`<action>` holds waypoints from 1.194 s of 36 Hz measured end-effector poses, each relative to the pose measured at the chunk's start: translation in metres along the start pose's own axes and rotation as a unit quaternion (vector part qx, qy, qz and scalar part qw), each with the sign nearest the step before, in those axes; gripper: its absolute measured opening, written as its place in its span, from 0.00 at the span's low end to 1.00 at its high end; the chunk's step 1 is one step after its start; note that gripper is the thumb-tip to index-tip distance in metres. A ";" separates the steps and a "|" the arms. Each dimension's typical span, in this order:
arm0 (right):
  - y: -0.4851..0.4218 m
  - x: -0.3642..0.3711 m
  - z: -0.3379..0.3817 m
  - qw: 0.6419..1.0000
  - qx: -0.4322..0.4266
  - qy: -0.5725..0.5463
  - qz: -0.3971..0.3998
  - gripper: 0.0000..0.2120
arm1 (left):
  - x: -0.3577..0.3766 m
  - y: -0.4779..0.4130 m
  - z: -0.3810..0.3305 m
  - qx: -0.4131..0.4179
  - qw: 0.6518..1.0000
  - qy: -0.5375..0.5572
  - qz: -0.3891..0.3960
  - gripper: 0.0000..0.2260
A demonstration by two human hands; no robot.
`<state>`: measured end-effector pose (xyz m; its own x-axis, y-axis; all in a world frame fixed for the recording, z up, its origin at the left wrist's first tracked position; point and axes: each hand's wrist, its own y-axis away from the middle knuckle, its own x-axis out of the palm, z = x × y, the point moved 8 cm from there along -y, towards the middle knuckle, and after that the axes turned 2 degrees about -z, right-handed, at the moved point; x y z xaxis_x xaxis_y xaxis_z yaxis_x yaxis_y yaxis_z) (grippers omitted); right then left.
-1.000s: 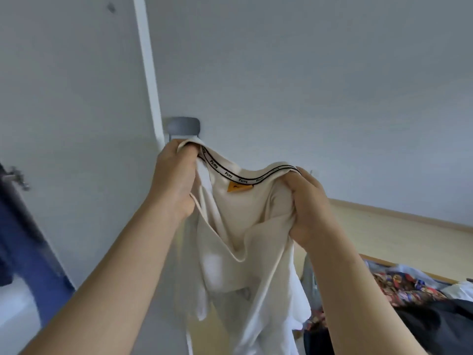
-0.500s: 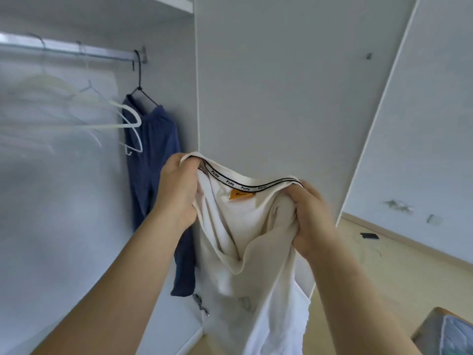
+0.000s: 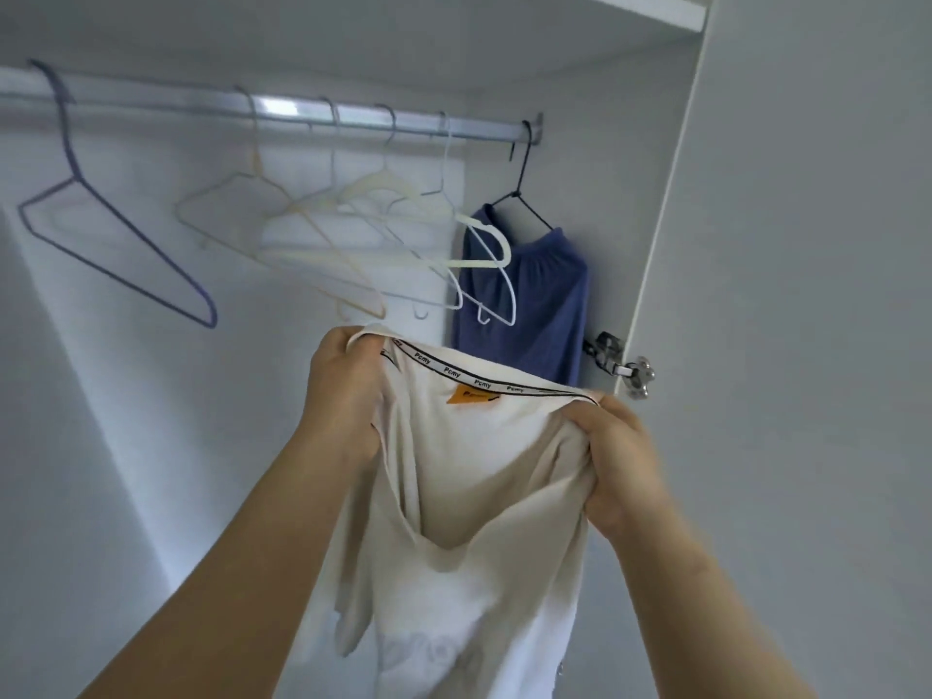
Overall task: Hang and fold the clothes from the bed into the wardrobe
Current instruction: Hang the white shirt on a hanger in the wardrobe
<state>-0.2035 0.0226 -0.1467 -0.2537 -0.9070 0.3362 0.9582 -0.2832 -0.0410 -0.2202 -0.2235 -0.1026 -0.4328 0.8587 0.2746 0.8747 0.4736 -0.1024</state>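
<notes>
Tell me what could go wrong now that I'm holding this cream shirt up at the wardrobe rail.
Both hands, left hand and right hand, grip the cream shirt at the collar, so freeing one to take a hanger may let it slump. The empty hangers overlap closely and might snag each other. Pulling one could also knock the blue garment.

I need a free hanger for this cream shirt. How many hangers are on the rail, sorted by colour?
Purple hanger: 1
Cream or white hangers: 4, counted by their hooks, since they overlap and blur
Black hanger: 1, already carrying the blue garment
Total: 6
</notes>
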 end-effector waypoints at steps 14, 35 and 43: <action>-0.101 0.089 -0.018 0.983 0.001 0.121 0.136 0.05 | -0.013 -0.083 -0.007 0.034 0.993 0.011 -0.116 0.04; -0.219 0.137 0.081 0.944 -0.277 0.132 0.119 0.15 | 0.051 -0.157 0.005 0.033 0.993 0.056 -0.101 0.06; -0.213 0.182 0.071 0.887 -0.325 0.287 0.160 0.08 | 0.055 -0.174 0.000 0.030 0.995 0.055 -0.083 0.06</action>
<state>-0.4440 -0.0599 -0.0097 -0.1867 -0.9295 -0.3180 0.7625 0.0670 -0.6435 -0.3965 -0.2588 -0.0695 -0.5406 0.7431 0.3945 0.7773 0.6205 -0.1036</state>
